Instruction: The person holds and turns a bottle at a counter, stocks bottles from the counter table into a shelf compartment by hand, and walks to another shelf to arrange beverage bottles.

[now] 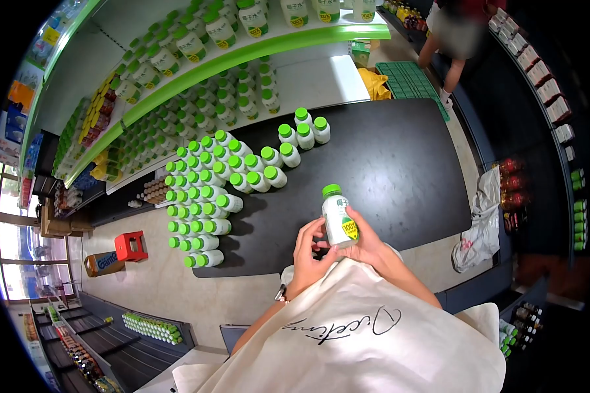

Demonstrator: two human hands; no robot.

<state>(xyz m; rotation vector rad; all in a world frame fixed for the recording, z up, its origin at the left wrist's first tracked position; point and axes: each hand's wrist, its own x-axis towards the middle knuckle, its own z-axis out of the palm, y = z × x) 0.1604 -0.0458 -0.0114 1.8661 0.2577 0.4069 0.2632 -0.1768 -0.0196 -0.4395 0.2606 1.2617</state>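
A white bottle (337, 213) with a green cap and a yellow "100%" patch on its label is held upright, slightly tilted, close to my apron. My right hand (367, 241) wraps around its right side and base. On the other side, the curled fingers and thumb of my left hand (311, 245) grip its lower left. Beyond them, the dark table (393, 164) carries a large cluster of matching green-capped bottles (206, 177) on its left half. A small group of the same bottles (303, 134) stands near the back edge.
Green-edged shelves (255, 46) with more bottles rise behind the table. A red stool (131, 246) and a cardboard box (103, 264) sit on the floor at left. White plastic bags (482, 223) lie at right. Another person (455, 39) stands near a green crate (413, 85).
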